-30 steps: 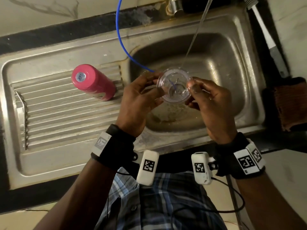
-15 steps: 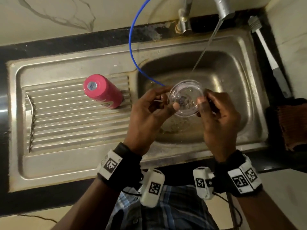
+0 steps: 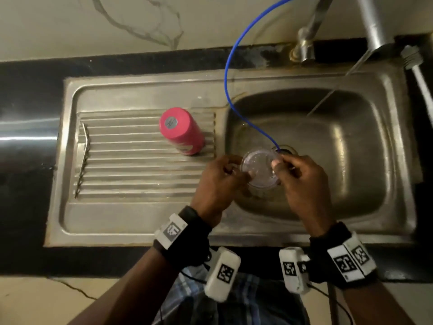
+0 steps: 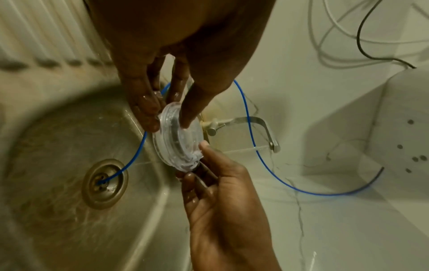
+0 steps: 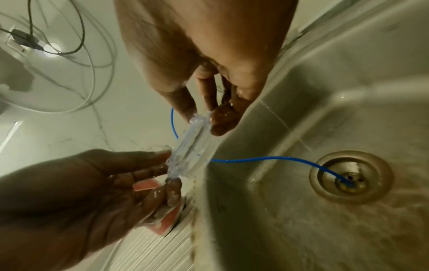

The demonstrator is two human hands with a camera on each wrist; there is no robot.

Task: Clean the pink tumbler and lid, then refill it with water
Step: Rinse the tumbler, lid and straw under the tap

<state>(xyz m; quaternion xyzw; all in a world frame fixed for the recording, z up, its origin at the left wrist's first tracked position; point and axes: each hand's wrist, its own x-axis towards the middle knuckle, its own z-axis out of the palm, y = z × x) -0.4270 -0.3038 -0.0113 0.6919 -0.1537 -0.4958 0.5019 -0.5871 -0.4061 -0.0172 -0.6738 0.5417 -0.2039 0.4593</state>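
Between the hands, the clear lid (image 3: 259, 168) is pinched by left hand (image 3: 219, 181) and right hand (image 3: 302, 181), the upended pink tumbler (image 3: 181, 133) nearer the left.

A pale marble-veined wall (image 3: 117, 22) rose behind a black counter (image 3: 28, 95). A steel sink (image 3: 386, 141) with a ribbed drainboard (image 3: 131, 184) sat under dim, warm light.

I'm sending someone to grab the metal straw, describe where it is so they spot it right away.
Start at the steel sink and look to the ribbed drainboard beside the basin. The pink tumbler stands upside down at its near-basin end; the metal straw lies at the opposite, far end, across the ribs. It is the only thin silver rod there, with a bent tip.
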